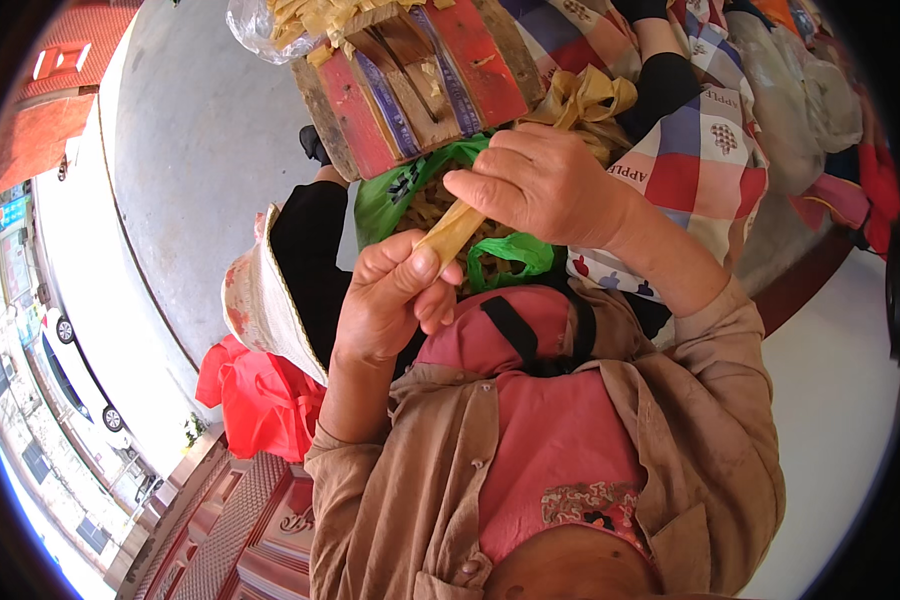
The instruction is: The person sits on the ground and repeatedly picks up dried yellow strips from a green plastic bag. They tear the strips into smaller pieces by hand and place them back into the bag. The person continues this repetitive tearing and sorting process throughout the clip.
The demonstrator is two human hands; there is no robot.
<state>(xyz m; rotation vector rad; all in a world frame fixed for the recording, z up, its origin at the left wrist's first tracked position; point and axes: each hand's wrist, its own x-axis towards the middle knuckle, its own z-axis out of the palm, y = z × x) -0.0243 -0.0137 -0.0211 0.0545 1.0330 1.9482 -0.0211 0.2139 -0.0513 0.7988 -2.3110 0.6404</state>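
Observation:
My left hand (394,289) pinches the lower end of a folded, tan-yellow strip (454,234) between thumb and fingers. Around the strip's upper end my right hand (544,184) is closed, so that end is hidden. The strip's material cannot be told. Just beyond the right hand lies a bunch of similar wide strips (589,101). Below both hands a green plastic bag (379,206) stands open, with many small tan pieces (427,202) in it. A red-painted wooden board (345,112) bearing a wooden block with a metal rod (409,79) is above the bag.
Tan shavings (300,22) and a clear plastic bag (244,30) are near the board's far end. A checked cloth (690,165) covers the right side. At left are a pale hat (277,307) and a red bag (262,405). Another clear plastic bag (787,97) lies far right.

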